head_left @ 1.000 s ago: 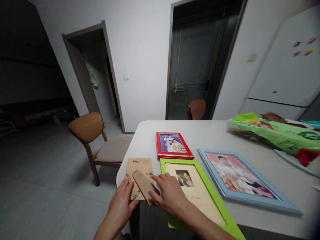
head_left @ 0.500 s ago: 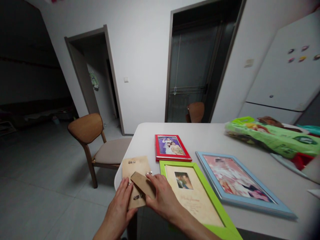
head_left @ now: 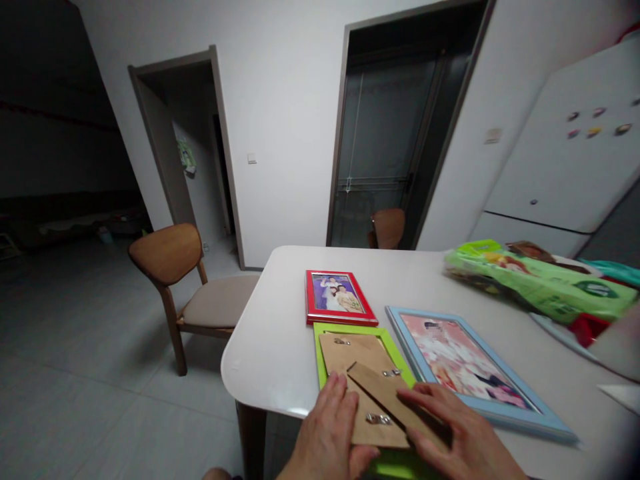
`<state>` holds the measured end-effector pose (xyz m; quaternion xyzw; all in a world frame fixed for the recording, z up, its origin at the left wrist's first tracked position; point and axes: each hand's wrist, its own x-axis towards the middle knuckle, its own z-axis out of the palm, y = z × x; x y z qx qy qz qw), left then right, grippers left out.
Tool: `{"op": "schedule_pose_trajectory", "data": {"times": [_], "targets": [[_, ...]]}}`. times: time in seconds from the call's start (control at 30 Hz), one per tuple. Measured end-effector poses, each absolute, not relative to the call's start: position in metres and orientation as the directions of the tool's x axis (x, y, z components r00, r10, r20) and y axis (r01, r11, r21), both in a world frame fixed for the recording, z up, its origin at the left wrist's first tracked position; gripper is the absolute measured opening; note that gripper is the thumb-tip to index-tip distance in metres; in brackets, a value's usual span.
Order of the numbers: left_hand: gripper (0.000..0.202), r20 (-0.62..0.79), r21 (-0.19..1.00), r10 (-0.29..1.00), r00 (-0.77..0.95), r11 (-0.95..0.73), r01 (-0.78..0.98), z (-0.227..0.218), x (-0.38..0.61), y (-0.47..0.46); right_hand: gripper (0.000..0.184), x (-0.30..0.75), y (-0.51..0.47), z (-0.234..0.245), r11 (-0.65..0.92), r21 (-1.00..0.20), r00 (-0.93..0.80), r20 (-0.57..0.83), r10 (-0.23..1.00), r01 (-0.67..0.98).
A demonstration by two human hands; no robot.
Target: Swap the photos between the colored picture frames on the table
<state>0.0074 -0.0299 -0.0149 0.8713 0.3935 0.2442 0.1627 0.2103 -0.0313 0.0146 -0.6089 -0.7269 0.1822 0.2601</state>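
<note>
Item one: backing board (head_left: 367, 405), brown, rear face up, fitted with an easel strut (head_left: 385, 393); three metal fittings (head_left: 379, 419) can be counted. Placed over the green picture frame (head_left: 320, 360), at the near edge of the tabletop (head_left: 280, 333); whether it rests flat or is held slightly clear cannot be told.

Hands: apart, both engaged with the board. Its near left part is held by the left hand (head_left: 327, 427), fingers laid on top, thumb at the near edge. The strut is held on its right side by the right hand (head_left: 453, 423), between fingers and thumb.

Also listed: red picture frame (head_left: 343, 317), face up, just beyond the green one and toward the left edge; blue picture frame (head_left: 406, 345), face up, near the near edge and to the right; green plastic bag (head_left: 545, 277), toward the right edge.

Progress, as judged: the board has been brought over the green frame, largely within its outline. Release by either hand is not yet made, and no fastening to the frame can be seen. The red and blue frames are untouched, each with a picture inside.
</note>
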Motion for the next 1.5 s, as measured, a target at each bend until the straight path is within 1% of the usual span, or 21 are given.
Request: {"op": "schedule_pose_trajectory", "data": {"times": [0.07,0.17,0.27,0.4,0.47,0.57,0.63,0.73,0.83,0.93,1.03,1.1,1.2,1.3,1.5], "targets": [[0.055,0.247,0.495,0.777,0.579,-0.615,0.614,-0.017,0.015,-0.029,0.036,0.218,-0.031,0.008,0.189,-0.566,-0.122,0.154,0.980,0.802],[0.052,0.195,0.512,0.822,0.536,-0.551,0.659,-0.015,0.017,-0.027,0.036,0.217,-0.029,0.000,0.197,-0.542,-0.128,0.162,0.978,0.817],[0.047,0.135,0.491,0.849,0.510,-0.505,0.710,-0.006,0.016,-0.027,0.036,0.212,-0.029,-0.007,0.222,-0.508,-0.144,0.187,0.972,0.832],[0.042,0.053,0.466,0.854,0.518,-0.480,0.744,0.005,0.013,-0.029,0.035,0.210,-0.032,-0.014,0.279,-0.451,-0.186,0.239,0.953,0.848],[0.046,0.053,0.465,0.844,0.534,-0.494,0.735,0.004,0.010,-0.031,0.034,0.213,-0.031,-0.014,0.301,-0.426,-0.211,0.246,0.946,0.854],[0.059,0.109,0.464,0.806,0.581,-0.558,0.688,-0.006,0.005,-0.032,0.034,0.219,-0.021,-0.013,0.309,-0.374,-0.213,0.277,0.937,0.875],[0.062,0.144,0.452,0.779,0.610,-0.600,0.660,-0.014,0.003,-0.031,0.033,0.222,-0.011,-0.013,0.301,-0.315,-0.205,0.305,0.930,0.900],[0.057,0.145,0.440,0.778,0.611,-0.604,0.665,-0.019,0.001,-0.031,0.029,0.223,0.004,-0.014,0.274,-0.220,-0.197,0.315,0.928,0.936],[0.049,0.124,0.445,0.793,0.597,-0.582,0.681,-0.017,0.002,-0.032,0.027,0.221,0.017,-0.015,0.252,-0.170,-0.194,0.296,0.935,0.953],[0.045,0.110,0.452,0.797,0.593,-0.572,0.684,-0.016,0.003,-0.032,0.027,0.218,0.025,-0.013,0.250,-0.174,-0.197,0.272,0.942,0.953],[0.044,0.104,0.459,0.805,0.584,-0.560,0.690,-0.017,0.002,-0.032,0.027,0.218,0.030,-0.011,0.266,-0.185,-0.212,0.264,0.941,0.946],[0.045,0.100,0.466,0.811,0.576,-0.550,0.693,-0.016,0.002,-0.031,0.026,0.220,0.030,-0.010,0.296,-0.189,-0.243,0.260,0.935,0.936],[0.046,0.081,0.477,0.822,0.564,-0.528,0.702,-0.013,0.002,-0.032,0.024,0.224,0.028,-0.011,0.358,-0.230,-0.300,0.253,0.920,0.905],[0.045,0.054,0.479,0.833,0.551,-0.506,0.717,-0.010,0.003,-0.033,0.024,0.228,0.023,-0.012,0.397,-0.267,-0.330,0.265,0.906,0.878],[0.043,0.040,0.482,0.830,0.557,-0.504,0.716,-0.007,0.002,-0.036,0.024,0.228,0.019,-0.013,0.405,-0.284,-0.326,0.287,0.901,0.869]]}}
